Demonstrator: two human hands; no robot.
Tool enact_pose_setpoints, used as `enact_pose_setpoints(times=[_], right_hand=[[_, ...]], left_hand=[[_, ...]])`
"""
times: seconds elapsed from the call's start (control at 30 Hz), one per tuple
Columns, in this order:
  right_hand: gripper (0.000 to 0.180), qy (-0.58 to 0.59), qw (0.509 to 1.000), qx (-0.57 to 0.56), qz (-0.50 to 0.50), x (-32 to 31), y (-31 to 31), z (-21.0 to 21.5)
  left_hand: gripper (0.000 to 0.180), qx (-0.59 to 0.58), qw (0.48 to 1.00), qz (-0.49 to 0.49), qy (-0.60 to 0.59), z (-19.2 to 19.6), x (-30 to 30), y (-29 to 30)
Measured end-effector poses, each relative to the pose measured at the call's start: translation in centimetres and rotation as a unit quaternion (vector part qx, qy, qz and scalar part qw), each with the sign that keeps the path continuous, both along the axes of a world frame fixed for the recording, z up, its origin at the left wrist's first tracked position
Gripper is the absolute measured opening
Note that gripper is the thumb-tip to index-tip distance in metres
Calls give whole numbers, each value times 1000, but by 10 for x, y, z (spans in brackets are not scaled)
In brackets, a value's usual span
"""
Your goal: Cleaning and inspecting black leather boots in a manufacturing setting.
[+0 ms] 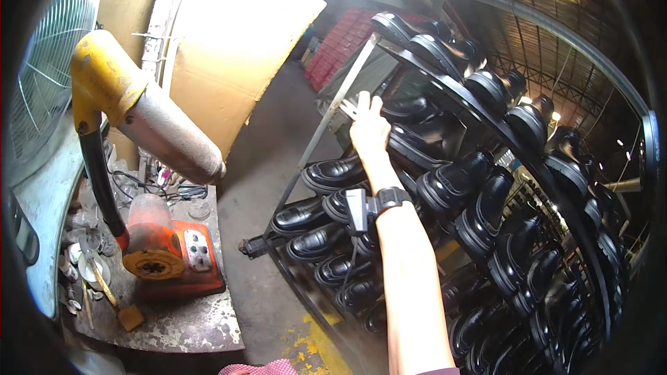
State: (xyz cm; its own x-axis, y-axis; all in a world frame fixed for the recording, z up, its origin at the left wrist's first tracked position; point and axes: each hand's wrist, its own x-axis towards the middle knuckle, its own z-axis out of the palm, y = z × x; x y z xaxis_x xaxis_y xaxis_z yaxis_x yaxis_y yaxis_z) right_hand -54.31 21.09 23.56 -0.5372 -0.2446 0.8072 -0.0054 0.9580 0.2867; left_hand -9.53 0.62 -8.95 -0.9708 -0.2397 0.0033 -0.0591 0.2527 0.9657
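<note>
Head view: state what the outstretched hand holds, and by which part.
The right hand grips the shoe rack at its grey metal frame bar, near the top corner, beside black shoes. No shoe is held.

The black shoes (333,172) on the rack look like smooth, shiny leather, with thick soles that are duller. The rack (326,125) in the middle of the frame is thin grey metal, a bit worn. At the upper left, the big pipe (149,114) is rough metal with chipped yellow paint. Below it, the orange machine (170,253) looks like dusty plastic. The workbench (187,330) at the lower left is dirty, scratched metal. Behind, the board (236,48) is plain matt cardboard.
</note>
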Motion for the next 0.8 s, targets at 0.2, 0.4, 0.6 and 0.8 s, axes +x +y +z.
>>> enact_pose_setpoints(times=[0.2,0.4,0.6,0.8], right_hand=[[53,152,919,-227,285,28,-22,27],[49,249,914,-129,293,92,-13,29],[48,174,884,-73,427,212,-13,-21],[35,31,889,-25,455,384,-8,-88]], left_hand=[[16,26,1000,2,8,-3,1,-5],[16,22,999,9,24,-3,16,-9],[17,70,997,4,-21,-10,51,-12],[32,419,900,-52,-108,36,38,-28]])
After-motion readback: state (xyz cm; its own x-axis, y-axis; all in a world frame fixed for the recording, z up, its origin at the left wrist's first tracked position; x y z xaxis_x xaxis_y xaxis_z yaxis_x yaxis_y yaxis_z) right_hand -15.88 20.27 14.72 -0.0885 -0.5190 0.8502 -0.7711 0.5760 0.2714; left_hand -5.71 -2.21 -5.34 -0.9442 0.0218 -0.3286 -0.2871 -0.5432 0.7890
